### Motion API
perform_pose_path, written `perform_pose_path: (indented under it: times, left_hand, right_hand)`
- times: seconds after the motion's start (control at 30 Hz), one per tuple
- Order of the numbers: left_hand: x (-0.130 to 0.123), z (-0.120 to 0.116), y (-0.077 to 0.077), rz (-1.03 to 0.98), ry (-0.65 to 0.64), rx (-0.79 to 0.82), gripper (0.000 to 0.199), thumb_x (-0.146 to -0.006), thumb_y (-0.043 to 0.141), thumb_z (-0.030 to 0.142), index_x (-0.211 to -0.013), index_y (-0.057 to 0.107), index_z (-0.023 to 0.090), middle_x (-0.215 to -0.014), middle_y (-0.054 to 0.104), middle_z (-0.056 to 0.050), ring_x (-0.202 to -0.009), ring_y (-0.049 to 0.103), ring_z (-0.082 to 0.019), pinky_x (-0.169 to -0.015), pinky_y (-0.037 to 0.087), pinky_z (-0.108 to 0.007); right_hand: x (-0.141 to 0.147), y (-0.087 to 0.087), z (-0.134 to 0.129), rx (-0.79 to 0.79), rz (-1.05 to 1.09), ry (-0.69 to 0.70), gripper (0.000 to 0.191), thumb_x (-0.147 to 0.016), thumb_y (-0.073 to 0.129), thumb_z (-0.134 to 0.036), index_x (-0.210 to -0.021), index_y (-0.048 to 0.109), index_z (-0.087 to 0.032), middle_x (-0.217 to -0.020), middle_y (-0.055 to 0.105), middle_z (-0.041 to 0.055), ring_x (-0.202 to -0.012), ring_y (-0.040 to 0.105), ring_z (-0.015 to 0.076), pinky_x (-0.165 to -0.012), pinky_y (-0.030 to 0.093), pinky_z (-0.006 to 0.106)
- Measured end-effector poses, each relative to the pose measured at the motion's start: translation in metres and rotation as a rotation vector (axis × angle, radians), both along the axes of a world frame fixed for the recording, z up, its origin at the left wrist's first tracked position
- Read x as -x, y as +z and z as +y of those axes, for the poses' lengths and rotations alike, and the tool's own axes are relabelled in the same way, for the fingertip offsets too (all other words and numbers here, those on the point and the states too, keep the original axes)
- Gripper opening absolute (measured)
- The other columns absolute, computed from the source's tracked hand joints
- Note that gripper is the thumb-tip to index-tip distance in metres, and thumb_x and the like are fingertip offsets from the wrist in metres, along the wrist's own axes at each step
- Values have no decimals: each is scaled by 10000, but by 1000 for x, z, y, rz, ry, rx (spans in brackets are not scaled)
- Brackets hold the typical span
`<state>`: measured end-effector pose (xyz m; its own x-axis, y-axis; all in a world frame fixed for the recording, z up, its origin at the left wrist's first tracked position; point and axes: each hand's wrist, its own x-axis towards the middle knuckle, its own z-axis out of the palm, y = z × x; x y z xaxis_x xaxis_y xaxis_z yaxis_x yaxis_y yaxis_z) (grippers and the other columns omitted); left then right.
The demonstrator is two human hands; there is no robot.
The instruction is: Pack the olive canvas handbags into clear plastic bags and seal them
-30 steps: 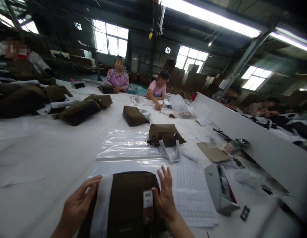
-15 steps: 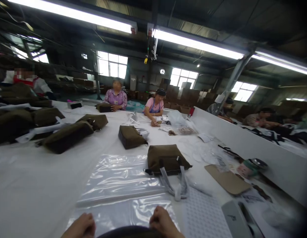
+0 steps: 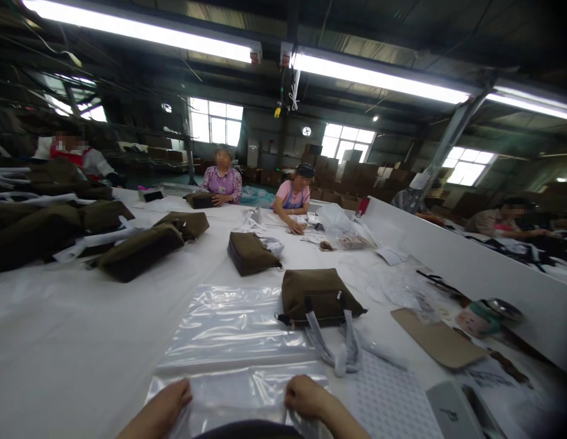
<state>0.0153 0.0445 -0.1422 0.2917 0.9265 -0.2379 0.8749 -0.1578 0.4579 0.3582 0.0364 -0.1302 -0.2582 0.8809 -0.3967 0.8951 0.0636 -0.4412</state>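
A clear plastic bag (image 3: 238,399) lies at the front of the table, its near part close to my body. My left hand (image 3: 170,399) is closed on its left edge, and my right hand (image 3: 306,395) grips the right edge, where the film bunches up beneath the fingers. Just beyond lie more clear plastic bags (image 3: 238,323), flat and shiny. An olive-brown handbag (image 3: 317,292) rests on its side at their right, its handles (image 3: 331,347) wrapped in whitish film and pointing toward me.
Another brown bag (image 3: 250,251) sits farther back; several more are piled at left (image 3: 41,228). At right are a tan board (image 3: 436,338), a lidded jar (image 3: 482,317), a grey device (image 3: 461,408) and a low white partition (image 3: 448,262). Co-workers (image 3: 223,180) sit across the table.
Both hands have moved up and away from my body, and the clear bag's edges are now lifted in them. The view has turned slightly left.
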Motion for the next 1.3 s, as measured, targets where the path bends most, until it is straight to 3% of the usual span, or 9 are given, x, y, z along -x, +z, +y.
perform_pose_path:
  times: [0.13,0.2,0.3,0.43,0.6,0.77,0.9,1.17,1.3]
  left_hand:
    - [-15,7,18,-21,164,-79,347,-906,64,289,-851,403,241,-729,595,-40,-745,633,-230,-700,419,-336]
    - [-23,6,37,-23,165,-123,275,-895,235,413,-967,429,232,-806,621,-51,-830,630,-245,-759,423,-346]
    - [-28,1,66,126,6,-218,500,-683,594,356,-1133,476,171,-943,644,-116,-947,591,-321,-859,405,-423]
    - [-20,-9,95,258,-129,-275,497,-676,441,73,-1161,526,147,-979,646,-133,-948,595,-299,-863,414,-435]
    - [0,-26,117,165,-160,-290,397,-834,284,92,-1101,567,171,-1075,612,-119,-1008,571,-238,-901,417,-373]
    - [20,-48,121,90,-123,-377,420,-800,342,86,-1134,577,186,-1036,641,-101,-960,569,-236,-917,406,-367]
    - [30,-52,113,36,-140,-294,255,-834,377,174,-865,623,236,-850,650,-42,-837,587,-208,-783,412,-304]
    - [20,-12,107,63,-65,-132,281,-635,645,346,-557,409,215,-572,497,41,-572,483,-164,-549,276,-256]
    - [19,4,106,62,6,-153,353,-765,485,468,-539,374,221,-522,445,33,-541,460,-162,-529,271,-254]
  right_hand:
    - [4,14,7,-95,30,-53,270,-845,363,-123,-894,627,-149,-921,696,130,-889,637,223,-698,404,289]
    - [8,24,9,-137,60,-98,301,-910,278,-214,-957,567,-148,-921,683,122,-870,632,209,-698,410,291]
    - [12,44,6,-216,-14,-101,426,-755,571,-459,-1029,515,-137,-891,664,115,-830,618,265,-692,432,332]
    - [9,70,-12,-465,-246,53,424,-644,603,-149,-1060,525,-133,-957,620,122,-900,572,288,-753,435,362]
    - [-7,94,-38,-750,-294,153,344,-767,408,-32,-1043,552,-179,-1006,596,98,-882,554,242,-751,420,345]
    - [-14,104,-59,-639,-344,192,264,-807,391,-16,-847,596,-177,-808,629,72,-770,566,224,-693,399,331]
    - [-13,102,-64,-453,-358,160,295,-796,394,20,-890,612,-157,-868,662,75,-830,592,207,-722,396,304]
    - [6,82,-34,-423,-355,158,200,-795,462,-40,-904,615,-108,-896,665,136,-882,607,255,-754,394,343]
    - [11,74,-20,-385,-347,147,153,-782,514,-42,-843,637,-111,-816,692,138,-834,636,262,-795,386,372]
